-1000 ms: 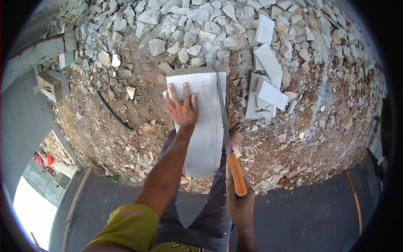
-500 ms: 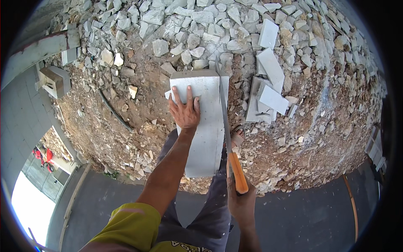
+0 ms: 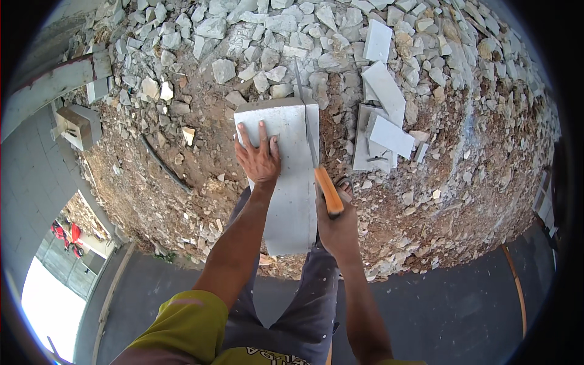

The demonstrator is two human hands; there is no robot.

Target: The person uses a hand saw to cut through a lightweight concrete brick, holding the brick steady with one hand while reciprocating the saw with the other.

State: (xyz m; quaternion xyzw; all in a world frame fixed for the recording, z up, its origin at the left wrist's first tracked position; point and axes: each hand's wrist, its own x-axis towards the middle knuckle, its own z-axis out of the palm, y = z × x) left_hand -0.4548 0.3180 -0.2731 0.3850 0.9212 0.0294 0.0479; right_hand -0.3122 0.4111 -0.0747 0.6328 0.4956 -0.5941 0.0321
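Note:
A long pale grey lightweight block (image 3: 291, 207) lies lengthwise in front of me, its near end by my legs. My left hand (image 3: 258, 161) rests flat on its upper face with fingers spread, toward the far left side. In my right hand (image 3: 338, 228) is a hand saw (image 3: 329, 193), gripped by its orange handle. The saw's thin blade runs along the block's right side and crosses its far edge, with the tip past that edge. How deep the blade sits in the block cannot be made out.
Broken stone (image 3: 281, 24) covers the far ground. Cut block pieces (image 3: 389, 137) lie in a stack to the right. A dark hose (image 3: 163, 163) lies on the soil at left, and a notched block (image 3: 79, 128) stands beyond it. My sandalled foot (image 3: 345, 185) is right of the saw.
My right hand has pushed the saw forward, so the blade reaches farther past the block's far edge. My left hand stays on the block. The whole view has shifted slightly.

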